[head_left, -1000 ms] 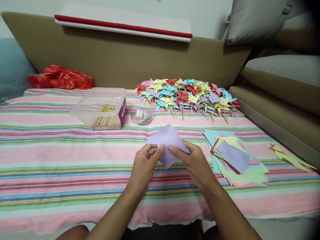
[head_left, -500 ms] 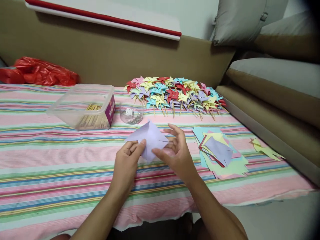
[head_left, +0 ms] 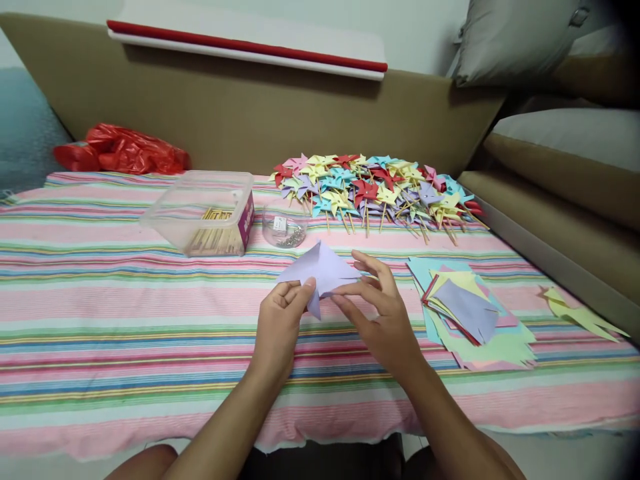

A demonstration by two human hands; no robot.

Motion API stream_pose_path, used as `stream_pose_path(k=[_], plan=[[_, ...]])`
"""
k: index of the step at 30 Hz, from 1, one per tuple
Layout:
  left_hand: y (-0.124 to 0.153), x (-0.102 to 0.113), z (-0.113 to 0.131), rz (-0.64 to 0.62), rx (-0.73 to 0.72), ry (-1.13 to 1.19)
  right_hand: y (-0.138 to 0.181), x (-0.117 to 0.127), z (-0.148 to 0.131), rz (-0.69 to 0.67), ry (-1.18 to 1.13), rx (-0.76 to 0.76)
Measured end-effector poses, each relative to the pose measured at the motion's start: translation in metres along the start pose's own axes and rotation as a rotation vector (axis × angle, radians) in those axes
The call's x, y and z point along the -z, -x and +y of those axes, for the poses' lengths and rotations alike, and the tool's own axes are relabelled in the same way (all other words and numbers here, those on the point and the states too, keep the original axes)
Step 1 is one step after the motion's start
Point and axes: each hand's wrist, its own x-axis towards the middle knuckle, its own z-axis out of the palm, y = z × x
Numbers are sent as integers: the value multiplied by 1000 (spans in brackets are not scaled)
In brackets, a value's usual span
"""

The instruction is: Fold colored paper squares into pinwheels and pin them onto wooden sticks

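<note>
A light purple paper square point(head_left: 325, 267) with slits cut at its corners is held above the striped cloth. My left hand point(head_left: 283, 313) pinches it between thumb and bent fingers at its lower left side. My right hand point(head_left: 383, 310) is at the paper's lower right, with thumb and index fingertips close together at the edge and the other fingers spread behind it. What lies exactly between those right fingertips is hard to see. The paper bends, with one corner hanging down below my left thumb.
Ahead are a plastic tub of wooden sticks point(head_left: 197, 217), a clear round container of small metal pieces point(head_left: 285, 230), and many paper pinwheels point(head_left: 367, 190). On the right lie stacked cut papers point(head_left: 465, 310) and yellow paper scraps point(head_left: 580, 313). A red plastic bag point(head_left: 133, 150) sits back left.
My right thumb and index finger have come together at the paper's lower edge. The paper is now more bent. The camera view has shifted left.
</note>
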Motion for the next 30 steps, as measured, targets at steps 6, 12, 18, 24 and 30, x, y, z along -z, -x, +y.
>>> stream_pose_path(k=[6, 12, 18, 24, 30], plan=[[4, -4, 1, -51, -39, -34, -2, -3, 3, 68, -183, -224], [7, -7, 1, -85, -49, -56, -2, -8, 2, 113, -220, -296], [6, -8, -1, -59, -49, -55, 0, -16, -4, 144, -210, -355], [6, -9, -2, -64, -68, -66, 2, -19, -5, 179, -248, -367], [5, -8, -6, -27, -105, -156, 2, -24, -8, 198, -150, -329]])
